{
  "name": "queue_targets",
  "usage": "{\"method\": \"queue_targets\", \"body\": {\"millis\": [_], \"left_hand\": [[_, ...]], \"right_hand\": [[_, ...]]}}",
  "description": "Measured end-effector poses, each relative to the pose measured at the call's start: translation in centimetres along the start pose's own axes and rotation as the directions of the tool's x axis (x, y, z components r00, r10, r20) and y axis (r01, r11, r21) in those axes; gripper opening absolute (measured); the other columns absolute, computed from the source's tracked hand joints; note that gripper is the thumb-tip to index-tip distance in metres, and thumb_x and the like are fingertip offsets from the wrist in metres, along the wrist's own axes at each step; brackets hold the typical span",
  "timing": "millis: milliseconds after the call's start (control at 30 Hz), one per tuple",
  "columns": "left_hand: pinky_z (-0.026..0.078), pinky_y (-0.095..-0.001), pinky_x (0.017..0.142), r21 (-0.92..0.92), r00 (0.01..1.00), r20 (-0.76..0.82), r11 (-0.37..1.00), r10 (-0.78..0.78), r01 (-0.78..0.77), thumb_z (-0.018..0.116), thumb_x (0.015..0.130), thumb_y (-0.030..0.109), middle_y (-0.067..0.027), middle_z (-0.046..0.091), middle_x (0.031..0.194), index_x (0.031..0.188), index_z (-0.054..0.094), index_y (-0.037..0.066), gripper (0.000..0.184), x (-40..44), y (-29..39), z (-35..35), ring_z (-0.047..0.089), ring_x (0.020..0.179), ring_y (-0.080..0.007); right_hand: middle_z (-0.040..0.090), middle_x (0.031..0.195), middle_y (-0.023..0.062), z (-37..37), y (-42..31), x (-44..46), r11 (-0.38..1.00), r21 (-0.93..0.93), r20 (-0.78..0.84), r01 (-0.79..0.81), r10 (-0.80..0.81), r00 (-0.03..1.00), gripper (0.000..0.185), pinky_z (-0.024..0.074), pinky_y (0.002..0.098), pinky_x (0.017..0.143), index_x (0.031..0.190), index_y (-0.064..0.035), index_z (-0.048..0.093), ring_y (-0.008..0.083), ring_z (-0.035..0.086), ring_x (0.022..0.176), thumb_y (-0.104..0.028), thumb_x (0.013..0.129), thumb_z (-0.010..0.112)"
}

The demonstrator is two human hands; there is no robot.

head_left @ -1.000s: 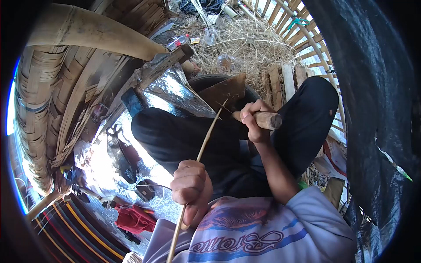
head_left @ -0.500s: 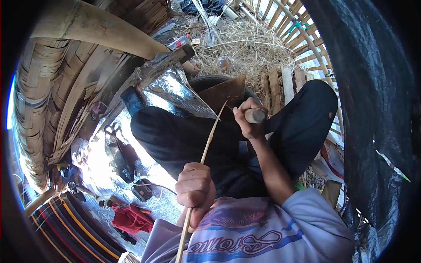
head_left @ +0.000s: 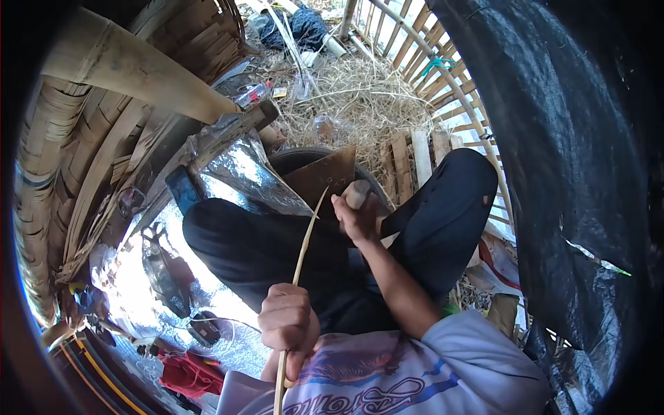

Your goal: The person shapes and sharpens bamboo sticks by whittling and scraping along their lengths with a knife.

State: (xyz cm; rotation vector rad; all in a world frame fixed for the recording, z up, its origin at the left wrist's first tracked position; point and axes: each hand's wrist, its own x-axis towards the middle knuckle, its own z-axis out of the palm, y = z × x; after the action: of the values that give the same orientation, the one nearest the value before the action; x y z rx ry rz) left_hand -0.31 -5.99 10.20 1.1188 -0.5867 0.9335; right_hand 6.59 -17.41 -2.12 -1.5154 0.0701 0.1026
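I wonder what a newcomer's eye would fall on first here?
Most likely the pale pointed stick, gripped in the left hand and slanting up across the dark trousers. Just right of its tip, the right hand holds a thick wooden handle. A red cloth stands out at lower left.

We are in a makeshift bamboo shelter — woven-bamboo matting (head_left: pixel 57 138), a slatted bamboo fence (head_left: pixel 451 75), black plastic sheeting (head_left: pixel 553 138) and scattered straw (head_left: pixel 373 104) show it.
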Motion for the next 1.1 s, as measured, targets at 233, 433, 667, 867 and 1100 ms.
{"method": "queue_targets", "body": {"millis": [233, 433, 667, 867, 1100], "left_hand": [[0.017, -0.0218, 0.03, 0.158, 0.992, -0.001, 0.98, -0.124, 0.123, 0.033, 0.094, 0.053, 0.004, 0.024, 0.04, 0.054, 0.027, 0.009, 0.06, -4.0, -1.0, -2.1, 0.024, 0.028, -0.0074], [0.021, -0.023, 0.03, 0.211, 0.976, -0.062, 0.953, -0.207, 0.216, 0.024, 0.098, 0.043, 0.0024, 0.025, 0.04, 0.054, 0.026, 0.009, 0.056, -5.6, -0.1, -3.6, 0.025, 0.028, -0.0093], [0.023, -0.0244, 0.031, 0.18, 0.96, 0.068, 0.949, -0.273, 0.257, 0.029, 0.099, 0.038, 0.0012, 0.027, 0.041, 0.053, 0.027, 0.01, 0.054, -5.6, 0.5, -2.8, 0.029, 0.028, -0.0119], [0.024, -0.0256, 0.031, 0.188, 0.954, 0.068, 0.943, -0.291, 0.274, 0.029, 0.099, 0.037, 0.001, 0.028, 0.041, 0.053, 0.028, 0.01, 0.054, -6.2, 0.9, -2.8, 0.031, 0.029, -0.0131], [0.021, -0.0241, 0.029, 0.245, 0.957, 0.063, 0.934, -0.282, 0.259, 0.024, 0.1, 0.037, 0.0021, 0.025, 0.039, 0.053, 0.025, 0.011, 0.053, -5.6, 0.4, -2.5, 0.026, 0.026, -0.0108]], "right_hand": [[0.053, 0.064, -0.0033, 1.0, -0.2, -0.7, 0.984, 0.007, -0.082, -0.176, 0.176, 0.981, 0.017, 0.04, 0.0242, 0.055, 0.068, -0.0057, 0.053, 0.0046, 0.049, 0.061, -0.012, 0.075, 0.068], [0.051, 0.056, -0.0018, -2.0, -4.0, 0.5, 0.998, 0.039, -0.253, 0.055, -0.044, 0.967, 0.019, 0.0382, 0.0209, 0.043, 0.069, -0.0081, 0.051, 0.0046, 0.048, 0.046, -0.011, 0.079, 0.067], [0.043, 0.058, 0.0035, -2.2, -11.1, -2.3, 0.838, 0.512, 0.026, 0.192, -0.238, 0.971, 0.017, 0.0367, 0.0246, 0.048, 0.076, -0.0051, 0.041, 0.0109, 0.042, 0.05, -0.005, 0.083, 0.056], [0.049, 0.056, 0.0043, -1.9, -9.3, -4.4, 0.852, 0.47, 0.129, 0.231, -0.325, 0.937, 0.015, 0.0384, 0.0254, 0.045, 0.072, -0.0038, 0.043, 0.012, 0.046, 0.047, -0.005, 0.077, 0.056], [0.05, 0.054, 0.0049, -1.8, -9.7, -3.5, 0.867, 0.467, 0.188, 0.175, -0.29, 0.938, 0.016, 0.0405, 0.0246, 0.048, 0.07, -0.0036, 0.042, 0.0122, 0.047, 0.047, -0.003, 0.073, 0.058]]}}
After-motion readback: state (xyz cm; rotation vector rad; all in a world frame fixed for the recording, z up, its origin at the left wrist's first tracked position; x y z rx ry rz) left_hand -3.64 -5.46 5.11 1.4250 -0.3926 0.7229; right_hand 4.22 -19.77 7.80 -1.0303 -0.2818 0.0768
